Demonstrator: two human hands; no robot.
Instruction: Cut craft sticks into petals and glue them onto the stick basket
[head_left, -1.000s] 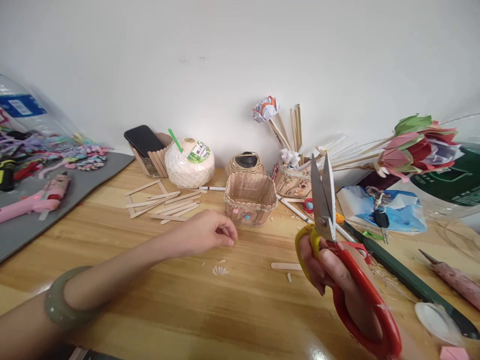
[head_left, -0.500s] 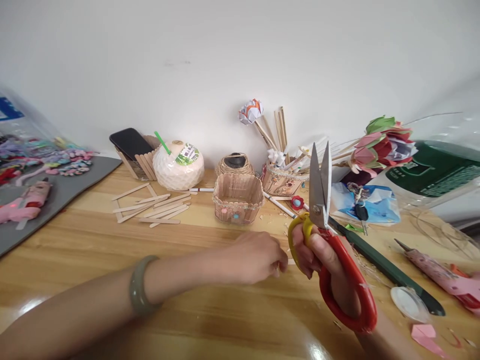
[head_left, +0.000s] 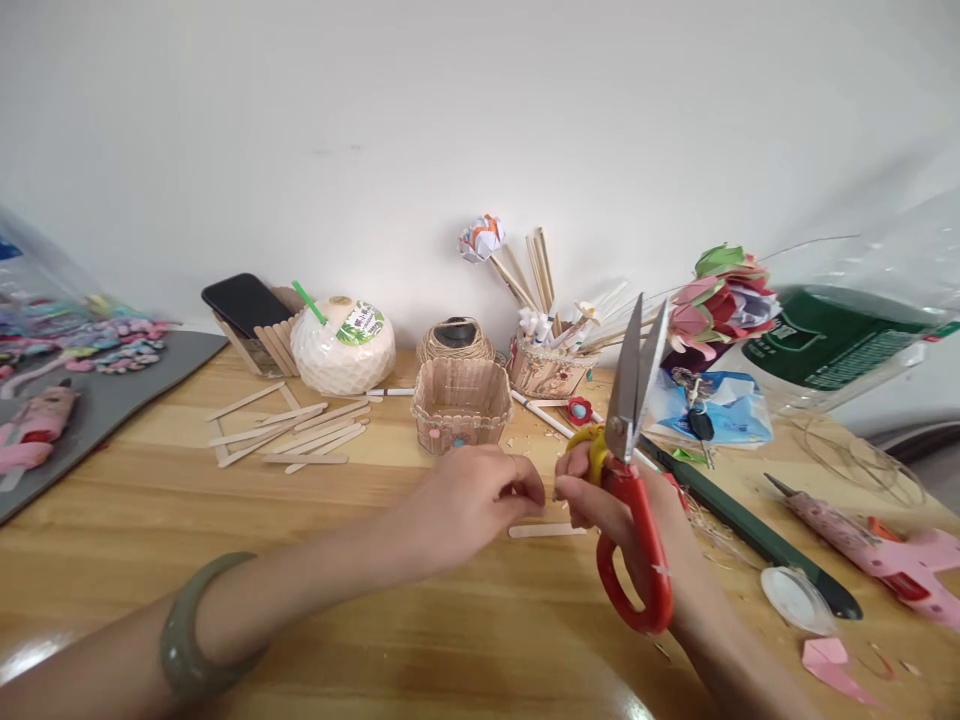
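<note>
At centre of the wooden table [head_left: 135,520], hard to make out what sits between the two sets of fingertips: something small, hidden by the fingers themselves. Partly covered by both hands, a loose craft stick [head_left: 541,530] flat on the wood just beneath them. Cut off at the left edge, a grey mat [head_left: 112,395] with a pink glue gun [head_left: 30,430]; blurred beyond it, a heap of coloured trinkets. Cut off at the right edge, a second pink glue gun [head_left: 885,545].

Left hand [head_left: 469,500], green bangle [head_left: 184,630] on the wrist, curled narrow, thumb and forefinger pinched together at the tip; cannot tell what they grip. Right hand [head_left: 622,520] closed through the red and yellow handles of the scissors [head_left: 634,440], blades upright and slightly parted, fingertips nearly touching the left's. Just behind the hands, a small stick-built basket [head_left: 459,405]; left of it, scattered sticks [head_left: 289,435].
</note>
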